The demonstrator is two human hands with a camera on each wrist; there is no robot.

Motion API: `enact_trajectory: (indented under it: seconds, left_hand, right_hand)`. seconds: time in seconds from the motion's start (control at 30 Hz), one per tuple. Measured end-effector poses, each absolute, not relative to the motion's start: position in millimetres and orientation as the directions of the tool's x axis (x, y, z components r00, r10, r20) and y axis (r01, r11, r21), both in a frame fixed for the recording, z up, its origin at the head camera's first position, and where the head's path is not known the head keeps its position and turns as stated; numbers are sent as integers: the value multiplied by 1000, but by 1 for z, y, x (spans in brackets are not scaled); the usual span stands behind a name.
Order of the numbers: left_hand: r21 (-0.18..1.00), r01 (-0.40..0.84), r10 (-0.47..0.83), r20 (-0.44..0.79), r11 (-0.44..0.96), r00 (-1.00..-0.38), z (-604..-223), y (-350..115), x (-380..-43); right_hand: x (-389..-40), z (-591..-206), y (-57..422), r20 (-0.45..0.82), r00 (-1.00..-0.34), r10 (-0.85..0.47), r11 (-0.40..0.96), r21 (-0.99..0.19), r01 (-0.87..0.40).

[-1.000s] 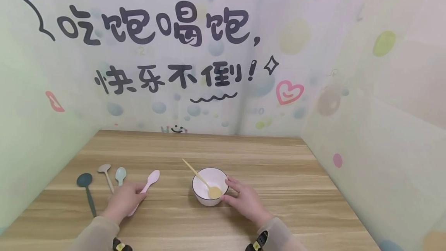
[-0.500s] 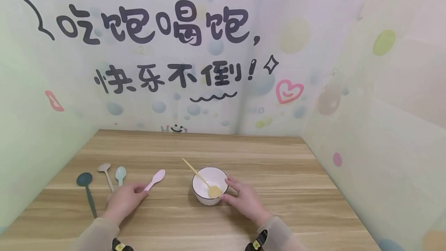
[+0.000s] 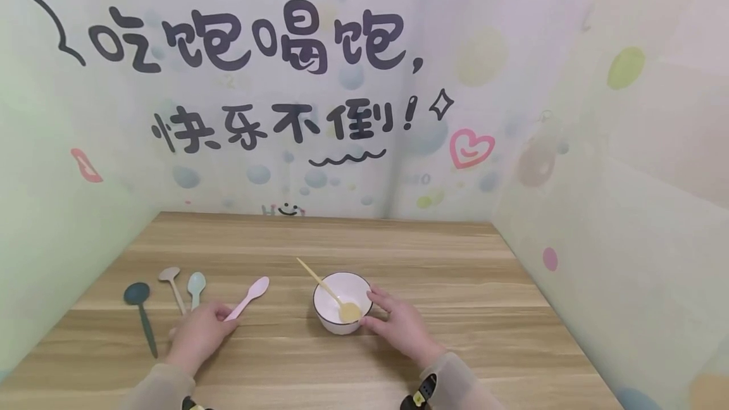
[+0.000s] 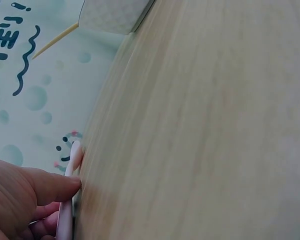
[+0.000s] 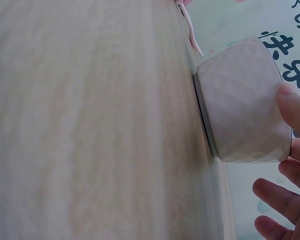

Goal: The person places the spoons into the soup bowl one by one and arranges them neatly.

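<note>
My left hand [image 3: 200, 335] pinches the handle of a pink spoon [image 3: 252, 296] low over the table, the spoon's bowl end pointing away to the right. In the left wrist view the thumb lies across the pink spoon [image 4: 66, 220], with the other fingers curled behind it. A white bowl [image 3: 333, 325] with a dark rim stands upright in the middle. A yellow spoon [image 3: 348, 312] leans inside it, its handle over the far left rim. My right hand [image 3: 401, 329] holds the bowl's right side at the rim by thumb and fingers; two fingers are spread free in the right wrist view.
Left of the left hand lie a dark green ladle [image 3: 146, 321], a beige ladle [image 3: 171, 276] and a light blue spoon [image 3: 196, 285]; the hand partly covers the latter two. Walls with printed patterns bound the wooden table [image 3: 444, 252] at back and sides.
The pink spoon has shifted right and turned slightly, and its handle end is now hidden by my left hand. That hand has drawn back a little. The right hand and bowl stay put.
</note>
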State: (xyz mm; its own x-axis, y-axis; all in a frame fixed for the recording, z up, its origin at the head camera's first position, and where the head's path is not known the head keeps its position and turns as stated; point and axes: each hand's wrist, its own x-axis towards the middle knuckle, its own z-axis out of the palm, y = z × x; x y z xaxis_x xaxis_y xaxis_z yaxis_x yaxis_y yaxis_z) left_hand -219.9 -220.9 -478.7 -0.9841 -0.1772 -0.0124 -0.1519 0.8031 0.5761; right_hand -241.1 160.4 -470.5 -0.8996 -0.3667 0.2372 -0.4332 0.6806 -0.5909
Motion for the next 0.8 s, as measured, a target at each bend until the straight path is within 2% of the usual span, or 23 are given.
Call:
enact_trajectory:
  seconds: [0.8]
  left_hand:
    - [568, -147, -176, -3, 810, -984, -477, -222, -221]
  right_hand:
    - [-241, -472, 160, 237, -900, -367, 681, -590, -433]
